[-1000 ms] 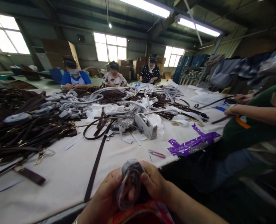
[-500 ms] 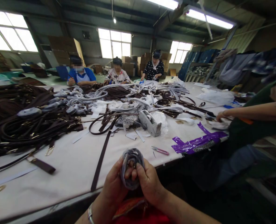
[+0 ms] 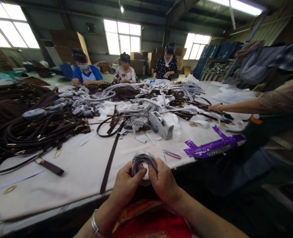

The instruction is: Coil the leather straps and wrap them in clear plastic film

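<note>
Between my hands, just over the table's near edge, is a coiled strap (image 3: 144,156), dark and wrapped in shiny clear plastic. My left hand (image 3: 126,178) closes on the coil's left side, its thumb laid across the ring. My right hand (image 3: 165,180) grips the right side, thumb pressed on the lower part of the coil. Most fingers are hidden behind it. Beyond the coil on the right lie small pink-handled thread snips (image 3: 171,154). A flat dark brown strap (image 3: 110,165) stretches over the table left of my hands.
Dark straps with gold clasps (image 3: 37,129) pile up on the left of the white table (image 3: 79,175). A grey tape dispenser (image 3: 161,125) and purple plastic packaging (image 3: 211,147) stand ahead. A co-worker's arm (image 3: 243,106) reaches in from the right; several people sit or stand across the table.
The coil has turned and lowered slightly, its ring now more open, with the fingers withdrawn from its centre. The co-worker's arm on the right has reached further over the table.
</note>
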The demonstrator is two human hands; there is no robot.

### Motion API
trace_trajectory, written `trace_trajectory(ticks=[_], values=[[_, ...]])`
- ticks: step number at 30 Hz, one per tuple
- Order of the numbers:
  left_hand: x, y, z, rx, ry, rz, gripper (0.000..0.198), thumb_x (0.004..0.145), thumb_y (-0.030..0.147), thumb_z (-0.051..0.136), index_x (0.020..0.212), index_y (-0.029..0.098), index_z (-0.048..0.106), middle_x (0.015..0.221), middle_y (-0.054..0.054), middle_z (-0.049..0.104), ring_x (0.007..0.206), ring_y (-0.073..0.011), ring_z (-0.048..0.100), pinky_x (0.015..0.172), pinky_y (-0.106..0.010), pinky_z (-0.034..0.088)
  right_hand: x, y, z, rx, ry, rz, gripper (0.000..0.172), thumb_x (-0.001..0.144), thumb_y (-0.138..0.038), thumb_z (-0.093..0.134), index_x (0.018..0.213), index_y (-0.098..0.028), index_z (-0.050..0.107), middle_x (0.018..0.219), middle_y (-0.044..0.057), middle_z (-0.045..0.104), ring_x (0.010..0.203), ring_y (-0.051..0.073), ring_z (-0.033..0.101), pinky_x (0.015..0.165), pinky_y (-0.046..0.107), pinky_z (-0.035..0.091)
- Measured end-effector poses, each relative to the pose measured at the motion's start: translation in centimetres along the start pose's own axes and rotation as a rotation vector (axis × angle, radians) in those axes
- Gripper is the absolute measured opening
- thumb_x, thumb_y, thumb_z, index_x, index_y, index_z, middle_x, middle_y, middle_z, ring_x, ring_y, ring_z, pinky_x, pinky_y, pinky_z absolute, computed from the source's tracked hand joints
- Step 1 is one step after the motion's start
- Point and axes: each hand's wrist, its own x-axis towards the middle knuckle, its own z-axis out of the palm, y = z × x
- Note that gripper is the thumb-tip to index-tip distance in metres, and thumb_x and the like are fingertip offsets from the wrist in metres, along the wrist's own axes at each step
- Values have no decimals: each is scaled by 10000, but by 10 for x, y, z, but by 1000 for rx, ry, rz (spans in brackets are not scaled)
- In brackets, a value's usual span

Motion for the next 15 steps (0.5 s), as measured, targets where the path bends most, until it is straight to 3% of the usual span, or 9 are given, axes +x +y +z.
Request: trace_trajectory(ticks=[4,10,12,15], values=[[0,-3,-4,-233,-133,-111,339,790,433,776,916,128,695,799,-47,700,720,-160,606,708,-278,501,0,-2,-2,31,-63,13,279,945,-397,368,853,-189,529,785,90,643,753,241,615,713,353,448],[-5,-15,-9,-581,-386,-128,401,795,384,786,1063,100,696,951,-110,727,858,-199,647,839,-317,500,0,1,-8,77,-177,27,308,959,-437,379,846,-196,535,786,74,644,745,218,597,702,330,437],[-6,-17,-10,-570,-388,-139,408,783,375,797,1062,95,697,953,-116,729,870,-207,649,843,-318,499,1,2,-8,58,-185,24,305,959,-437,377,835,-199,520,782,73,636,733,215,588,696,330,432],[-5,-17,-10,-450,-278,-143,376,770,372,811,1015,109,700,919,-97,733,828,-193,646,801,-297,501,2,1,-8,22,-196,25,313,958,-450,377,821,-200,508,781,79,631,734,221,588,694,334,430]])
